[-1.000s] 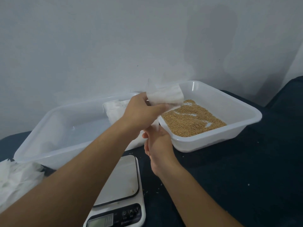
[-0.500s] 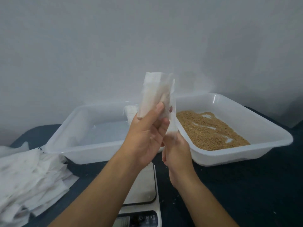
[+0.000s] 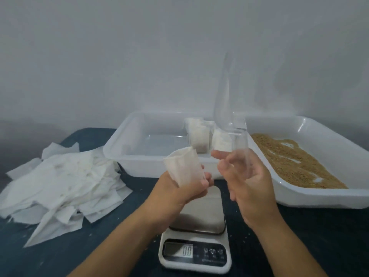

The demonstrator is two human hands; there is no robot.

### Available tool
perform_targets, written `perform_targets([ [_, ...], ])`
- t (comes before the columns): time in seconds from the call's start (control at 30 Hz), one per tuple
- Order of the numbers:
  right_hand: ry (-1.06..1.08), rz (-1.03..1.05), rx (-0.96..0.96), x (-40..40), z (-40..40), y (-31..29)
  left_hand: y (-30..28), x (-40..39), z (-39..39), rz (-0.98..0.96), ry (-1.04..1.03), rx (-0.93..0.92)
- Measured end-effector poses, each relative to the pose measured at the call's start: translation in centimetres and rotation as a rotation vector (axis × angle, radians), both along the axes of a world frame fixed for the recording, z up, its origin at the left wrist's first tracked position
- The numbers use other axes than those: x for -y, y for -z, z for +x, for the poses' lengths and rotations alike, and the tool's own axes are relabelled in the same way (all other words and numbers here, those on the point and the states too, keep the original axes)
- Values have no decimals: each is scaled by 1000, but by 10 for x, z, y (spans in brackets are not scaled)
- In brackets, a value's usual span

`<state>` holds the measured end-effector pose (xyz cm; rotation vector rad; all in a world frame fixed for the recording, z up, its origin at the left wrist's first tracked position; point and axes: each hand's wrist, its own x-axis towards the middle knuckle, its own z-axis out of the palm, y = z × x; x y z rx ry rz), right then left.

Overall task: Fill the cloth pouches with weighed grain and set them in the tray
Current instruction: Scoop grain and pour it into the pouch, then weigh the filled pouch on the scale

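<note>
white cloth pouch (image 3: 182,168) gripped by left hand (image 3: 179,188), right hand (image 3: 246,176) holding blurred clear funnel (image 3: 225,108)

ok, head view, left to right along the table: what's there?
pile of empty cloth pouches → tray holding filled pouches → scale → tray of grain

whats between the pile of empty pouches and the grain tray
In the head view, the clear tray with filled pouches sits between the pile and the grain tray.
</note>
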<state>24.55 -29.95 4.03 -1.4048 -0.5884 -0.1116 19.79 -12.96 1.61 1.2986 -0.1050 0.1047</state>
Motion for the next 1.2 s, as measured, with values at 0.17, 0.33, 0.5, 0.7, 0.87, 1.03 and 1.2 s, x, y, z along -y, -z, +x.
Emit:
perform_targets([
  [0.17,-69,-88,-17,-9,-7,5,0,-4,-8,189,101,37],
  [0.33,-26,-125,19,-14,-8,12,3,-8,-11,210,150,0],
  [0.5,19,-56,31,-13,-8,9,4,-26,-14,155,116,25],
  [0.7,50,-124,-39,-12,-1,16,10,-37,-9,211,-153,35],
  [0.87,88,-235,-70,-8,7,20,14,-35,-7,305,-214,40],
  [1.03,-23,-372,-23,4,14,18,13,-37,-9,283,-157,-25],
  [1.2,17,-649,120,13,19,20,19,-39,-7,405,-161,-107],
])
